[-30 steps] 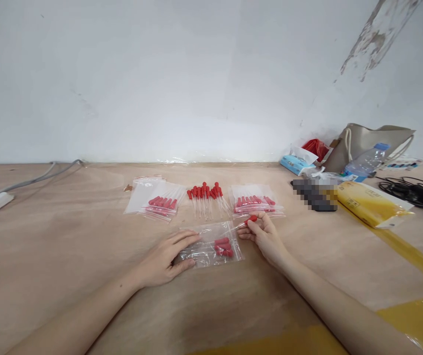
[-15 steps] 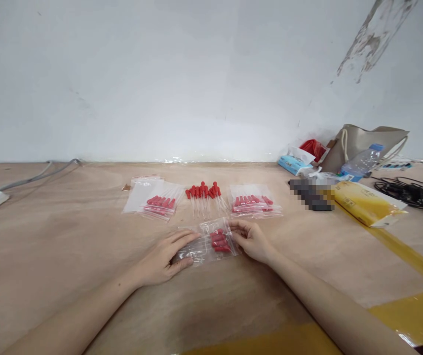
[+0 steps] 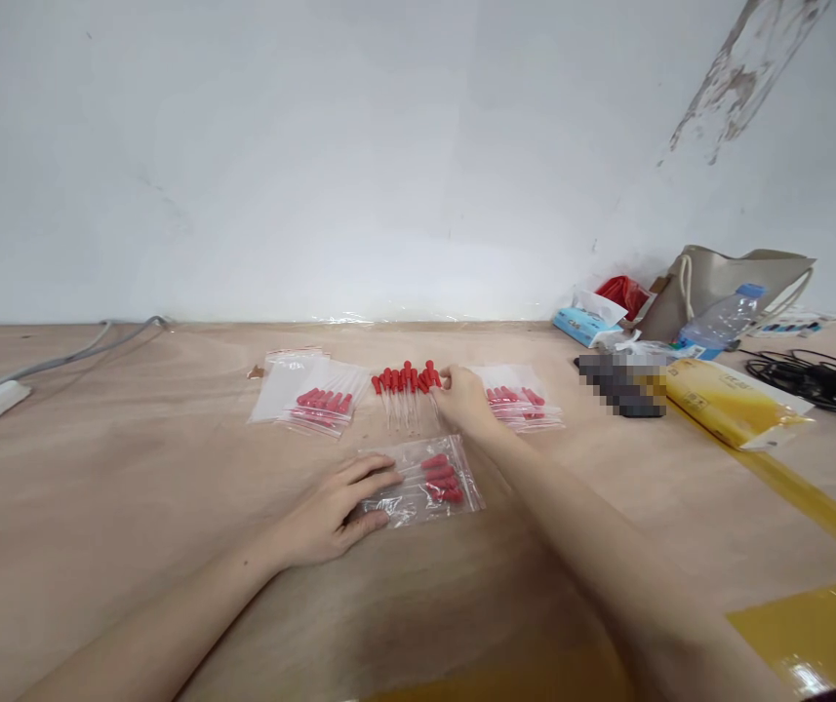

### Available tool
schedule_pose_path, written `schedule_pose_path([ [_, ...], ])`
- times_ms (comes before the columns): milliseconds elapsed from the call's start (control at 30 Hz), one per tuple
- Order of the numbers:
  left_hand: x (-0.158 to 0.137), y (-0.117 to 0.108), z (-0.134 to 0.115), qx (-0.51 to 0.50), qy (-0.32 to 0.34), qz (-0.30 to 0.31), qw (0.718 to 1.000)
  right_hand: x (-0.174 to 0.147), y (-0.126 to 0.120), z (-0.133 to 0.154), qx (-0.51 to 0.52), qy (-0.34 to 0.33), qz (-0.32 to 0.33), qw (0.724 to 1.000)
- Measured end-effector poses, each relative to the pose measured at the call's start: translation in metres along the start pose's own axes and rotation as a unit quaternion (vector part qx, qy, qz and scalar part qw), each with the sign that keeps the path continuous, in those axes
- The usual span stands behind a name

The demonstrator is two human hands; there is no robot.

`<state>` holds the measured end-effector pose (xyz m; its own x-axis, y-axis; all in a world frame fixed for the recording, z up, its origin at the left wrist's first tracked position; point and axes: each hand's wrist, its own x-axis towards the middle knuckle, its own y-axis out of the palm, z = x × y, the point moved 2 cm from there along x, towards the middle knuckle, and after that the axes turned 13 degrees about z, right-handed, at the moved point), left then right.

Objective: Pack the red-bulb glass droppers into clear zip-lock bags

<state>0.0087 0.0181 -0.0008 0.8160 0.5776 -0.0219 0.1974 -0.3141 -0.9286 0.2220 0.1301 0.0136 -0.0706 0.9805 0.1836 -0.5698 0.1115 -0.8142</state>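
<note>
Under the curved fingers and thumb of my left hand [image 3: 344, 507], the left end of a clear zip-lock bag [image 3: 414, 512] is held against the table. Inside the bag lie several droppers with red bulbs [image 3: 441, 478]. Beyond it is a loose bunch of red-bulbed droppers [image 3: 407, 380], thin clear stems toward me. My right hand [image 3: 463, 398] is at the right side of that bunch, its thumb and fingertips pinched at the outermost dropper. Its grip is partly hidden by the fingers.
Filled bags with red bulbs lie left [image 3: 324, 405] and right [image 3: 524, 402] of the bunch. Farther right are a yellow tissue pack [image 3: 732, 400], a blurred dark item [image 3: 622, 385], a plastic bottle [image 3: 725, 317], a beige bag [image 3: 746, 278] and black cables [image 3: 816, 380]. A grey cord [image 3: 73, 351] runs at left.
My right hand has let go of the zip-lock bag's open end and moved forward to the loose droppers. The bag now lies flatter. My left hand stays on its left end.
</note>
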Motion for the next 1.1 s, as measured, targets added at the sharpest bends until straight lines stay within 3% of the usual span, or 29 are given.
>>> schedule_pose_path([
  [133,0.0,0.001,0.0,0.015,-0.005,0.013,1.0,0.027,0.01,0.001,0.035,0.079,-0.013,0.996],
  [333,0.0,0.001,0.0,0.019,-0.003,0.012,1.0,0.038,0.019,-0.005,0.071,0.111,-0.017,0.991],
  [567,-0.001,0.001,-0.002,0.016,-0.006,0.004,1.0,0.035,0.006,-0.006,0.13,0.113,-0.06,0.983],
  [667,-0.002,0.0,-0.002,0.014,-0.005,0.002,1.0,0.018,-0.009,-0.011,0.188,0.072,-0.089,0.975],
  [767,-0.001,0.0,-0.002,0.006,-0.007,0.007,1.0,-0.012,-0.025,-0.024,0.316,0.001,-0.125,0.94],
  [867,-0.001,0.0,-0.002,0.002,-0.008,0.009,1.0,-0.045,-0.035,-0.038,0.397,-0.023,-0.113,0.911],
  [1100,-0.001,-0.001,0.0,0.007,-0.004,0.003,1.0,-0.083,-0.024,-0.049,0.53,0.025,-0.091,0.843],
])
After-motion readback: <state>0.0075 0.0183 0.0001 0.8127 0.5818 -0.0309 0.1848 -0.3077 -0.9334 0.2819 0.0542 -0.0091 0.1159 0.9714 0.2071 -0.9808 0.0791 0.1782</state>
